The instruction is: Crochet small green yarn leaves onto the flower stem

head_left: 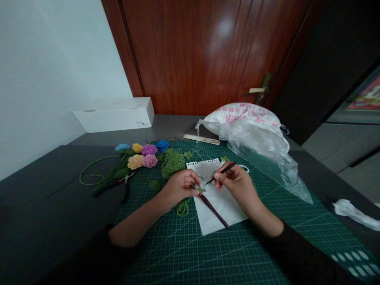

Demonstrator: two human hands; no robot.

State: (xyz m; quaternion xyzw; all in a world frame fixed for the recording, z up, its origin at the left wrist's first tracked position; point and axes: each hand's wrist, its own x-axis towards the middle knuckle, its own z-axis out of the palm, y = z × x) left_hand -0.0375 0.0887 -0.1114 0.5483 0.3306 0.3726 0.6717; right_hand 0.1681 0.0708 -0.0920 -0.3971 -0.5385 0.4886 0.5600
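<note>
My left hand (181,185) is closed in a pinch around a small green yarn piece (200,190) above the paper. Between the fingers of my right hand (237,184) is a slim black pointed tool (228,168), held like a pen, its tip angled down toward my left fingertips. A dark red tapered handle (215,212) slants across the lined notebook paper (208,225), its upper end near my left fingers. Just behind my left hand lies a skein of green yarn (173,163), with loose loops by the wrist.
Crocheted flowers (149,160) in several colours lie at the left, with pliers (126,180) beside them. Behind are a ruler (202,139), a white box (118,116) and a stuffed plastic bag (252,122). A green cutting mat (166,253) covers the table; crumpled white material (356,213) sits right.
</note>
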